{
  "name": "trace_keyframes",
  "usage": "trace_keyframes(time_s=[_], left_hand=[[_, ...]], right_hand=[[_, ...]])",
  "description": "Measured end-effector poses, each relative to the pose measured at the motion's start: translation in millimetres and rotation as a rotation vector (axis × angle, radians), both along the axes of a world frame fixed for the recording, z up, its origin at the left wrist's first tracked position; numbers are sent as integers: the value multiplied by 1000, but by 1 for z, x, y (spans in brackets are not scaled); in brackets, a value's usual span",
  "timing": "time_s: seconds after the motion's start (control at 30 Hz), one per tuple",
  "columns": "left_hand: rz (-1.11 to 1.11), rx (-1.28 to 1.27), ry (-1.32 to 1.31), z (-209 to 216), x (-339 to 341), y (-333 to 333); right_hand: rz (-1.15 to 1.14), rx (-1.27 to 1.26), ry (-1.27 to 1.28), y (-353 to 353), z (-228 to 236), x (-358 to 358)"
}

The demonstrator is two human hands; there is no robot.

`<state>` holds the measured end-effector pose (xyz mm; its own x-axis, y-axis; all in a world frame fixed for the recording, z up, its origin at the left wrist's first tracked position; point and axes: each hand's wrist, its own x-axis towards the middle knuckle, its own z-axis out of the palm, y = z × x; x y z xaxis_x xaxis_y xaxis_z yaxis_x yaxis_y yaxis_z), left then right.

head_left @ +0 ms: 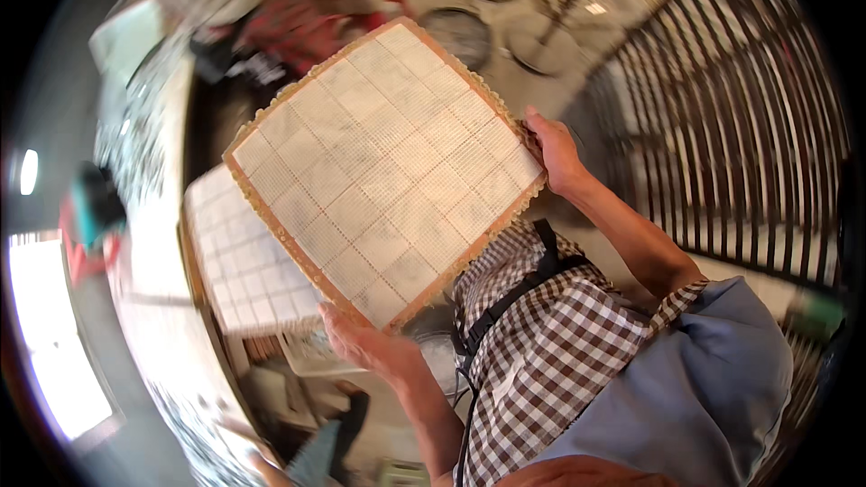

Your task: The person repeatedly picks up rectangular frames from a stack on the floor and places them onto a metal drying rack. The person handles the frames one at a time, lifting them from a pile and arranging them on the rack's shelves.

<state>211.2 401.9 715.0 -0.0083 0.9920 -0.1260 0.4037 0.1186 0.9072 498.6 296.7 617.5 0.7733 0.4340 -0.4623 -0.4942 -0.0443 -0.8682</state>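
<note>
A square white panel (pixel 388 171) is tilted in front of me, crossed by a grid of dotted lines and finely ribbed. Its orange-brown rim looks rough, with crusty bits along the outer edges. My left hand (pixel 365 343) is closed on the near corner, its fingers partly hidden under the panel. At the right corner, my right hand (pixel 555 155) grips the rim with the thumb up. Lower and to the left, partly covered by the held panel, lies a similar white gridded panel (pixel 248 261).
To the right stands a tall rack of dark slats (pixel 722 117). A long pale worktop (pixel 149 261) runs down the left, strewn with small shiny pieces. Round pans (pixel 456 36) are on the floor beyond the panel. Another person's leg (pixel 320 451) shows at lower left.
</note>
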Motion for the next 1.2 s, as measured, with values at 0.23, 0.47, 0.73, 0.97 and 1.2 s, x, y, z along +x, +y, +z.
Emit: trace_keyframes(time_s=[0.23, 0.47, 0.73, 0.97, 1.2], left_hand=[[-275, -232, -92, -3, 64, 31], [-389, -472, -183, -48, 71, 88], [-439, -559, 78, -93, 227, 73], [-774, -386, 357, -207, 307, 85], [-750, -555, 279, -229, 440, 48]], right_hand=[[-418, -37, 132, -96, -29, -30], [-686, -236, 143, -81, -57, -104], [-749, -416, 232, -126, -75, -41], [-996, -385, 323, -128, -133, 2], [-1158, -403, 407, -140, -183, 63]])
